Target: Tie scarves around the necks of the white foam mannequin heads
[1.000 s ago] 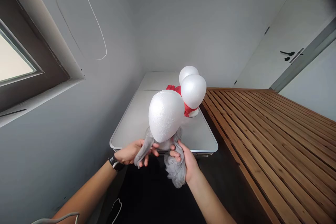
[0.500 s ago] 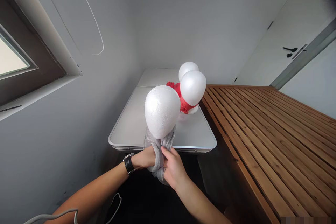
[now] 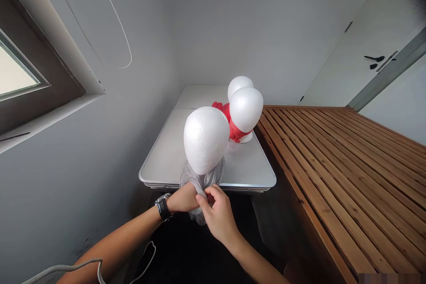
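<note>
A white foam mannequin head [image 3: 206, 140] stands at the near edge of the table, a sheer grey scarf [image 3: 218, 172] wrapped round its neck. In front of the neck, my right hand [image 3: 217, 212] pinches a fold of the scarf between thumb and fingers. My left hand [image 3: 185, 197], with a black-strapped watch on the wrist, reaches in under the scarf from the left. Its fingers are hidden behind the cloth and my right hand. Part of the scarf hangs below both hands, past the table edge.
Two more white foam heads [image 3: 246, 110] stand further back on the white table [image 3: 163, 155], with a red scarf [image 3: 237, 134] round the nearer one. A slatted wooden bed frame [image 3: 319, 151] runs along the right. White cable [image 3: 60, 268] crosses my left forearm.
My right hand has shifted up and left along the scarf, its fingers now pinching a fold near my left hand. The loop that lay over my left wrist is no longer seen there.
</note>
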`<state>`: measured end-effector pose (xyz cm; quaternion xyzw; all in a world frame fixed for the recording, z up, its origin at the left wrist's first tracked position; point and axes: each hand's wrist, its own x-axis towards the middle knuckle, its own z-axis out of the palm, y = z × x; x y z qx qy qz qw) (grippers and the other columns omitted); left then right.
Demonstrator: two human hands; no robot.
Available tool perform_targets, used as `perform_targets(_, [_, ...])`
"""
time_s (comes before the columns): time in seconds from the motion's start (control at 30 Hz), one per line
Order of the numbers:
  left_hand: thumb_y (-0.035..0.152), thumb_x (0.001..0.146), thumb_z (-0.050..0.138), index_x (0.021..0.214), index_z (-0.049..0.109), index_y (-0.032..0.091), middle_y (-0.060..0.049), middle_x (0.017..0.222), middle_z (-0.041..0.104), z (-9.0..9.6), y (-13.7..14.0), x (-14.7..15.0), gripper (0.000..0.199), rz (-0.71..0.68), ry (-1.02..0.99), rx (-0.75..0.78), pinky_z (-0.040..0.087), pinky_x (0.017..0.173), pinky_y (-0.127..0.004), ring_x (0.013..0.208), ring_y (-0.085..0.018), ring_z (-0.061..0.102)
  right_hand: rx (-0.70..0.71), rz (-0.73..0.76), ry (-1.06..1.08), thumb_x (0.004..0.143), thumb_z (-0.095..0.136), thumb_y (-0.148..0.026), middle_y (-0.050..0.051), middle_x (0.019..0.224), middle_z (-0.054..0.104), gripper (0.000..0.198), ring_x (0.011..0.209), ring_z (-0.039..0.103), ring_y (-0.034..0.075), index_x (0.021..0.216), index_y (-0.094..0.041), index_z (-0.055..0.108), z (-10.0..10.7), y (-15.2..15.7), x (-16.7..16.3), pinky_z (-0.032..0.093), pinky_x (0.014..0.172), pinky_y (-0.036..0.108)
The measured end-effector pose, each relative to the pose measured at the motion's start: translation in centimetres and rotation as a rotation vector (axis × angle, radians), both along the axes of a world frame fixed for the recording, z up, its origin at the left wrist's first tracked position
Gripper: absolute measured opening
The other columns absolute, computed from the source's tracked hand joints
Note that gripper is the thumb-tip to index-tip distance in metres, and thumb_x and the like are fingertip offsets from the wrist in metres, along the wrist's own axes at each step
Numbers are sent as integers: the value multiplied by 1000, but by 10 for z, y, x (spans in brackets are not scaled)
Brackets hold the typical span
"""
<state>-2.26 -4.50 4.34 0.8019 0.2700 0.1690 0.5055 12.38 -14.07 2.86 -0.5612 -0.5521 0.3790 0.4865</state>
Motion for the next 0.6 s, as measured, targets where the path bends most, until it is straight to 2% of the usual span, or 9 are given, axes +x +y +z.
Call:
perform_targets(0.07, [28, 86, 71, 98, 77, 17, -5, 90, 75, 7, 0, -2, 17, 99, 7, -77, 55, 95, -31, 97, -21, 67, -26, 0, 167, 103, 65, -60, 5, 87, 61, 44, 81, 53, 18, 85, -20, 63, -2, 2, 4, 42, 75, 30])
perform_targets(0.13, [33, 86, 75, 103, 77, 16, -7, 97, 77, 16, 6, -10, 24, 183, -3, -248, 55, 91, -30, 98, -22, 68, -82, -10, 412, 103, 61, -68, 5, 86, 63, 49, 80, 54, 18, 93, -20, 64, -6, 1, 11, 44, 76, 30])
perform_targets(0.2, [38, 82, 79, 99, 76, 15, -6, 87, 76, 24, 17, -24, 29, 234, -56, -501, 53, 77, -27, 82, -18, 67, -120, -12, 636, 102, 62, -72, 3, 76, 59, 51, 80, 54, 19, 93, -22, 61, -11, -1, 21, 46, 80, 31])
perform_targets(0.27, [38, 75, 83, 83, 70, 15, -1, 64, 63, 31, 32, -42, 27, 268, -136, -730, 43, 60, -23, 58, -11, 53, -145, -15, 762, 98, 70, -71, -2, 61, 44, 50, 79, 55, 19, 90, -24, 57, -16, -2, 34, 48, 84, 32])
perform_targets(0.33, [33, 70, 85, 75, 65, 17, 3, 55, 52, 38, 46, -60, 26, 304, -158, -814, 29, 50, -23, 48, -7, 36, -186, -25, 792, 92, 79, -68, -7, 56, 30, 50, 73, 52, 18, 93, -24, 56, -22, -2, 46, 47, 82, 31])
perform_targets(0.37, [32, 71, 84, 77, 67, 17, 3, 56, 54, 42, 52, -67, 23, 314, -130, -797, 27, 50, -23, 47, -7, 35, -201, -38, 775, 90, 82, -68, -8, 57, 29, 52, 70, 50, 16, 95, -24, 56, -26, -2, 52, 46, 79, 30])
perform_targets(0.43, [29, 73, 83, 86, 75, 16, -1, 67, 67, 49, 59, -78, 20, 308, -25, -647, 35, 54, -24, 53, -11, 48, -208, -56, 669, 88, 83, -69, -7, 61, 38, 55, 66, 45, 14, 98, -24, 55, -32, -2, 60, 42, 72, 29])
perform_targets(0.5, [25, 74, 79, 90, 79, 17, -4, 81, 76, 55, 59, -82, 18, 272, 100, -374, 45, 66, -25, 69, -17, 63, -177, -64, 476, 90, 81, -68, -3, 71, 53, 53, 68, 47, 15, 103, -23, 57, -37, -2, 65, 40, 70, 29])
perform_targets(0.6, [13, 72, 69, 80, 79, 20, -5, 82, 78, 59, 54, -81, 15, 302, 305, 72, 41, 71, -26, 74, -20, 64, -113, -61, 173, 96, 76, -60, 4, 89, 67, 43, 79, 55, 19, 115, -24, 63, -40, 0, 69, 43, 76, 31])
